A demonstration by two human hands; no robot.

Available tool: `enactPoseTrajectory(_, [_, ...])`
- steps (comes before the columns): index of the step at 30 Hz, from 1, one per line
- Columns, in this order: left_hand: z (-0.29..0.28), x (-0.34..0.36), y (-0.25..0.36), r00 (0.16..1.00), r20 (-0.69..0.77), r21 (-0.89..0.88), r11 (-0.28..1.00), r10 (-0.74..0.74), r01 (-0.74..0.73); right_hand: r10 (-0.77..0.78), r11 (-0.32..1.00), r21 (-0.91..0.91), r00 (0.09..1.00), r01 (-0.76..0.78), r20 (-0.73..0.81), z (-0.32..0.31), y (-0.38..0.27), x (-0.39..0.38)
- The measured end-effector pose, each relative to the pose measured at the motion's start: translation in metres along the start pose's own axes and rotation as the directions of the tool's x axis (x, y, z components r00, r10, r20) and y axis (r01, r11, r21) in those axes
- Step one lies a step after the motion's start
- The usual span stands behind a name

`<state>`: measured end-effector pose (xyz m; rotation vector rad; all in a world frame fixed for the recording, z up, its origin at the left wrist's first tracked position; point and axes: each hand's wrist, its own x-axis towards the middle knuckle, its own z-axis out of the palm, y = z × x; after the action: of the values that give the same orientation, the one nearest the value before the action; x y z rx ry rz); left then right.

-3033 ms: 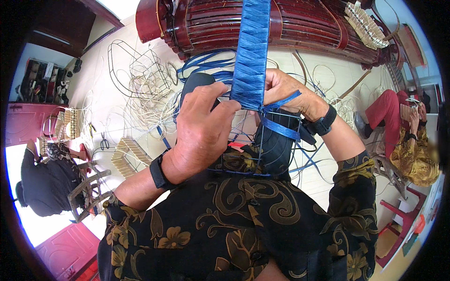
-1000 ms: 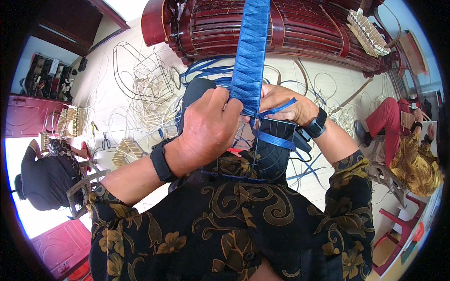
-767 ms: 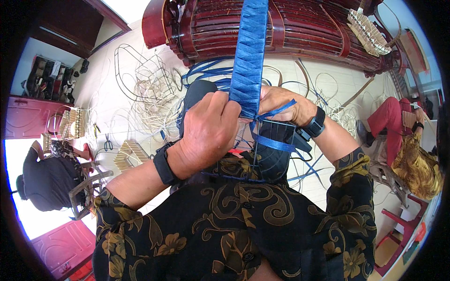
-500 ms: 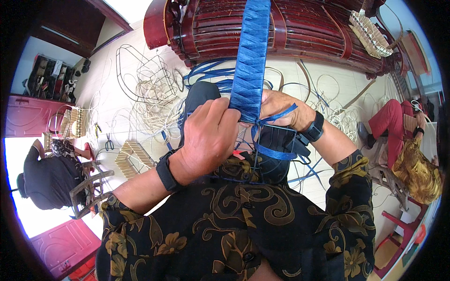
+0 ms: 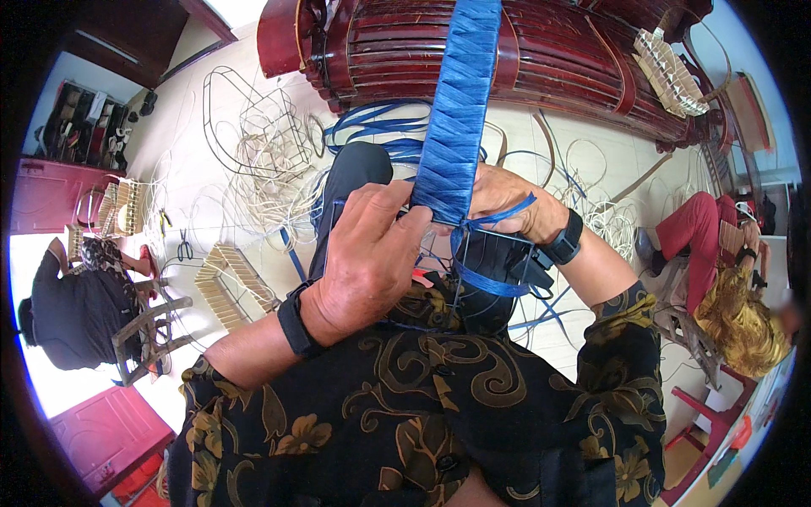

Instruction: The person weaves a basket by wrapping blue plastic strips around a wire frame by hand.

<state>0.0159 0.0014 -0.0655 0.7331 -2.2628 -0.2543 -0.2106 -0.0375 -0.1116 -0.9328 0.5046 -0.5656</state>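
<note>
A long band wrapped in blue strips [image 5: 452,118] rises from a wire frame [image 5: 530,262] on my lap. My left hand [image 5: 363,262] grips the band's lower left edge, fingers bent, their tips partly hidden. My right hand [image 5: 524,203] is closed around the lower right side, its fingers mostly hidden behind the band. A short loose blue tail [image 5: 515,207] crosses that hand from a knot at the band's foot, and a blue strip [image 5: 490,283] curves across the frame below.
A red wooden bench [image 5: 380,51] spans the top. Tangled pale strands [image 5: 262,186], blue strips [image 5: 372,118], scissors [image 5: 186,249] and a pale partly wrapped frame [image 5: 228,287] lie around me. One seated person [image 5: 80,313] is at the left, another [image 5: 718,287] at the right.
My left hand has shifted down from three seconds ago, still at the band's lower edge. The band leans slightly more to the right at its top; my right hand stays behind it.
</note>
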Motion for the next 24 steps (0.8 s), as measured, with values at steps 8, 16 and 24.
enactPoseTrajectory(8, [-0.003,0.002,0.001,0.997,0.017,-0.028,0.996,-0.078,0.079,0.001,0.993,0.119,1.0,0.001,-0.015,-0.002,0.004,-0.002])
enactPoseTrajectory(16, [-0.004,0.005,0.004,0.988,0.031,-0.05,0.987,-0.15,0.151,-0.063,0.98,0.191,0.997,0.054,0.037,-0.003,0.009,-0.003])
enactPoseTrajectory(24, [-0.008,0.019,0.005,0.942,0.163,-0.155,0.935,-0.295,0.32,-0.015,0.991,0.132,1.0,0.017,-0.013,-0.003,0.009,-0.002])
